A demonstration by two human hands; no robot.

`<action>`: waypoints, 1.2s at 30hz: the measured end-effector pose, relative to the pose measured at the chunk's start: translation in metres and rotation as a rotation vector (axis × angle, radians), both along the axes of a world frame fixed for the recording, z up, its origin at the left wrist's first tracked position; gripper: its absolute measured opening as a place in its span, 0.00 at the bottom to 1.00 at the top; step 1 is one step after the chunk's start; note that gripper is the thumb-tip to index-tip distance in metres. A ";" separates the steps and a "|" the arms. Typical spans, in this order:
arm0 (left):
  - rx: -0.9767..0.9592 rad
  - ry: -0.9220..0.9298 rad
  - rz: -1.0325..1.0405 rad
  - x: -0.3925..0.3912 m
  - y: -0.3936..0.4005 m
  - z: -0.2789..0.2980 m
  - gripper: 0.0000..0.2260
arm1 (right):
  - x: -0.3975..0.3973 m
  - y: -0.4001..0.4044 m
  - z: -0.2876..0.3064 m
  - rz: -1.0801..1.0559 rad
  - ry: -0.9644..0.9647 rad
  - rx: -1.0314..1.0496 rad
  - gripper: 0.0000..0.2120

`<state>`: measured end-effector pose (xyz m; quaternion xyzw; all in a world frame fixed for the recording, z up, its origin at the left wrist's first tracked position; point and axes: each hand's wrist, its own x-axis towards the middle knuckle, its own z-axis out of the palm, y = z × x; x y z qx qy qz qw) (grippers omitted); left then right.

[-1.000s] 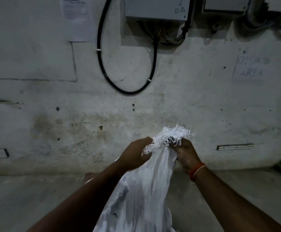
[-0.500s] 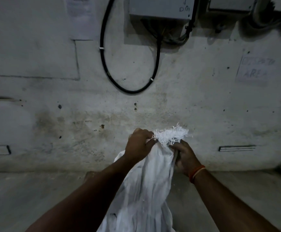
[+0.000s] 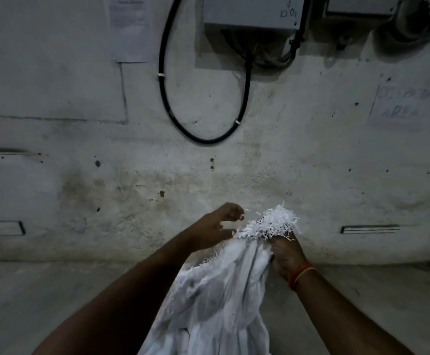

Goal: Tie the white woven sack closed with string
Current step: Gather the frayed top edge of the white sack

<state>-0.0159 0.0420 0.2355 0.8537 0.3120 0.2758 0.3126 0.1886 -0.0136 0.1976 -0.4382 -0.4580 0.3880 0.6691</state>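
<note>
The fingers of the right hand (image 3: 287, 254) squeeze the neck of the white sack (image 3: 224, 298), just under its frayed top. The sack hangs long, top up. The left hand (image 3: 215, 226), beside it, pinches a thin strand.

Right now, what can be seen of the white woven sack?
The white woven sack hangs in creased folds, its cloth thin and slightly grimy. Its mouth is gathered into a neck topped by a frayed tuft of loose strands. The right hand grips the neck just under the tuft; the left hand touches its left side. No tied string is visible.
</note>
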 end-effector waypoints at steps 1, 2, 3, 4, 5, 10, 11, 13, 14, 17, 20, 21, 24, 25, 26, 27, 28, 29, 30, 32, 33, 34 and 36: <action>0.050 0.095 -0.022 0.000 0.000 -0.002 0.21 | -0.002 -0.001 0.003 -0.011 -0.014 0.006 0.14; 0.098 0.160 -0.028 0.001 0.000 -0.004 0.23 | -0.004 -0.002 0.006 -0.010 -0.037 0.018 0.15; 0.143 0.209 -0.012 0.004 0.000 -0.007 0.24 | -0.007 -0.002 0.008 -0.021 -0.051 0.033 0.16; 0.180 0.237 0.019 0.005 0.002 -0.010 0.24 | -0.008 -0.002 0.008 -0.021 -0.048 0.052 0.16; 0.210 0.251 0.056 0.006 0.002 -0.013 0.23 | -0.008 -0.002 0.006 -0.017 -0.034 0.067 0.17; 0.384 0.233 0.154 -0.006 0.008 -0.021 0.12 | 0.000 -0.005 0.004 -0.012 -0.008 0.073 0.19; 0.424 0.231 0.185 -0.011 0.011 -0.024 0.13 | 0.000 -0.007 0.005 -0.014 0.001 0.077 0.18; 0.494 0.199 0.279 -0.018 0.013 -0.032 0.17 | 0.002 -0.006 0.005 -0.045 -0.003 0.080 0.18; 0.512 0.166 0.328 -0.021 0.014 -0.035 0.17 | 0.003 -0.005 0.004 -0.064 -0.009 0.072 0.18; 0.493 0.102 0.358 -0.023 0.008 -0.040 0.11 | 0.002 0.000 0.002 -0.103 0.028 0.049 0.18; 0.490 0.190 0.350 -0.022 -0.004 -0.042 0.09 | -0.001 0.004 0.001 -0.125 0.057 0.028 0.17; 0.572 0.230 0.328 -0.022 -0.003 -0.047 0.08 | -0.003 0.004 0.001 -0.122 0.057 0.022 0.17; 0.626 0.259 0.254 -0.027 -0.002 -0.057 0.11 | -0.006 0.007 0.002 -0.133 0.080 0.008 0.16; 0.578 0.218 0.229 -0.027 -0.001 -0.058 0.12 | -0.006 0.007 0.003 -0.138 0.082 -0.002 0.16; 0.519 0.187 0.204 -0.027 -0.002 -0.059 0.14 | -0.005 0.008 0.001 -0.140 0.082 -0.003 0.16; 0.471 0.176 0.176 -0.027 -0.003 -0.059 0.18 | -0.001 0.008 -0.001 -0.138 0.078 -0.011 0.16; 0.445 0.185 0.158 -0.028 -0.004 -0.059 0.22 | 0.002 0.008 -0.001 -0.129 0.076 -0.021 0.15; 0.459 0.205 0.155 -0.027 -0.004 -0.059 0.25 | 0.005 0.007 -0.002 -0.110 0.089 -0.035 0.15; 0.491 0.233 0.155 -0.026 -0.004 -0.060 0.24 | 0.009 0.008 -0.004 -0.099 0.079 -0.063 0.16; 0.497 0.201 0.193 -0.025 0.000 -0.059 0.20 | 0.008 0.004 -0.001 -0.111 0.039 -0.053 0.17; 0.477 0.127 0.243 -0.024 0.002 -0.058 0.20 | 0.009 0.005 -0.002 -0.102 0.054 -0.037 0.16; 0.443 0.056 0.298 -0.023 0.004 -0.055 0.21 | 0.012 0.007 -0.007 -0.093 0.085 -0.068 0.15; 0.408 -0.044 0.368 -0.021 0.008 -0.048 0.21 | 0.014 0.008 -0.010 -0.022 0.132 -0.239 0.09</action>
